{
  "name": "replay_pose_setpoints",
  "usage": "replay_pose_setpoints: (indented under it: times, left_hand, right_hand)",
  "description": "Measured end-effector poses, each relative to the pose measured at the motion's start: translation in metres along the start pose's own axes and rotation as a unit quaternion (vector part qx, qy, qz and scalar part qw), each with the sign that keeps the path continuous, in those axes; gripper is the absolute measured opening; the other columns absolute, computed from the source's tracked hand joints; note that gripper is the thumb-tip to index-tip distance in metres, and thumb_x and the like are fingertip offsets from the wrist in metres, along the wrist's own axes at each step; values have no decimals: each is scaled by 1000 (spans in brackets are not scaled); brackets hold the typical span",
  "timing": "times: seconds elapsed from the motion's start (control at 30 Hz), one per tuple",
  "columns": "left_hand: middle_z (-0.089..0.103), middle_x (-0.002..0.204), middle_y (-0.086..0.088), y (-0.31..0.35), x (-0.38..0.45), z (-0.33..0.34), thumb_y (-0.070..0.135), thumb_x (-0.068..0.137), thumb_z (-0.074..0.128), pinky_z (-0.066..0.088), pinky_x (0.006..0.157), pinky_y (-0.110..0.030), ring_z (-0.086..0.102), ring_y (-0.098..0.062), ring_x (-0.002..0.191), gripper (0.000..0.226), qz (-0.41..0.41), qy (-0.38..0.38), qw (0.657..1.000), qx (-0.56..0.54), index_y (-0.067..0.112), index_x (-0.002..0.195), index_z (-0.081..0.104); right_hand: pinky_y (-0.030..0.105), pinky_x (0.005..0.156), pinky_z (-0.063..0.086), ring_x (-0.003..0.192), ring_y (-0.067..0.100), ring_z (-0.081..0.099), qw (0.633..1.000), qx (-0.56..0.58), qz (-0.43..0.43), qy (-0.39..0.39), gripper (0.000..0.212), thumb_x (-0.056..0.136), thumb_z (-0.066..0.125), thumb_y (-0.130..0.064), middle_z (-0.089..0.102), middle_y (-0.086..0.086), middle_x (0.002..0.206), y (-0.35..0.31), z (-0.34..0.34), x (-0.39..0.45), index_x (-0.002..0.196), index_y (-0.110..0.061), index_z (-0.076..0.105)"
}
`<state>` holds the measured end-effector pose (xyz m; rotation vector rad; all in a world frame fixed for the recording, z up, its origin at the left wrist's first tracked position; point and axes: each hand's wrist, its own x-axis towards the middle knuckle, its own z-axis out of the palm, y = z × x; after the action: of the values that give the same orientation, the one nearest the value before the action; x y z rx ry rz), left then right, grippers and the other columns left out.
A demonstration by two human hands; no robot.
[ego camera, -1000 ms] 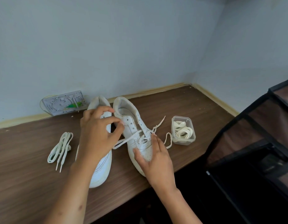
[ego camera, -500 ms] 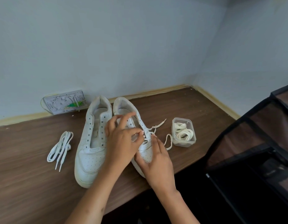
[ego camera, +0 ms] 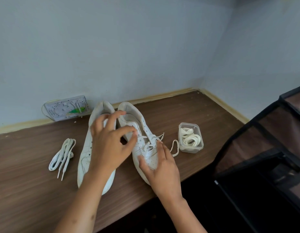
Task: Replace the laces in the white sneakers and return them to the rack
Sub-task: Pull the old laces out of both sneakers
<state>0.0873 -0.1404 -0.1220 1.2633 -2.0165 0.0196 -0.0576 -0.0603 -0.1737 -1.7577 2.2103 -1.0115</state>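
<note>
Sneakers sat side by side on the wooden table (ego camera: pixel 196 115): left sneaker (ego camera: pixel 86 153) unlaced, right sneaker (ego camera: pixel 137 132) partly laced. Left hand (ego camera: pixel 110 145) hovered above them, fingers spread, thumb and index nearly touching; whether they pinched the lace (ego camera: pixel 149 147) was unclear. Right hand (ego camera: pixel 162 167) pressed the toe, fingers straight. Loose laces (ego camera: pixel 62 155) lay left; lace tub (ego camera: pixel 190 137) right.

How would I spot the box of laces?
Start at the two white sneakers on the brown table. Just to their right stands a small clear plastic box with coiled cream laces inside. The other spare laces lie loose, left of the sneakers.
</note>
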Motion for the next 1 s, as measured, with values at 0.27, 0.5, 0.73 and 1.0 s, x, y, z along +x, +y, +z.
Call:
replay_pose_setpoints:
  times: [0.27, 0.5, 0.73, 1.0]
  left_hand:
    - [60, 133, 3, 26, -8, 33, 34, 80, 76, 30, 106, -54, 41, -31, 123, 7, -4, -52, 996, 66, 27, 80, 79]
    - [62, 122, 9, 10, 1, 15, 40, 74, 65, 27, 102, -25, 44, -29, 117, 17, -14, 107, 991, -74, 28, 72, 76]
    - [63, 114, -1, -17, 3, -9, 32, 68, 65, 31, 92, -37, 49, -36, 109, 15, -117, 207, 971, -36, 17, 66, 67]
    - [54, 139, 4, 7, -1, 10, 50, 84, 61, 28, 105, -47, 39, -31, 125, 29, 6, 19, 999, 40, 32, 101, 76]
  right_hand:
    - [23, 110, 35, 140, 11, 35, 1000, 1, -6, -7, 90, 83, 41, -73, 39, 0, 152, 2, 0, 1, 150, -13, 33]
    - [24, 110, 36, 140, 12, 34, 1000, 8, -2, -7, 90, 83, 38, -74, 39, 0, 152, 1, -1, 0, 150, -14, 33]
    - [25, 111, 36, 140, 11, 34, 1000, 6, -2, -6, 86, 85, 43, -71, 38, -1, 152, 1, -2, 0, 151, -16, 31]
    - [25, 109, 37, 139, 12, 36, 1000, -2, -2, -1, 90, 83, 37, -73, 41, 1, 150, -1, 0, 1, 150, -13, 34]
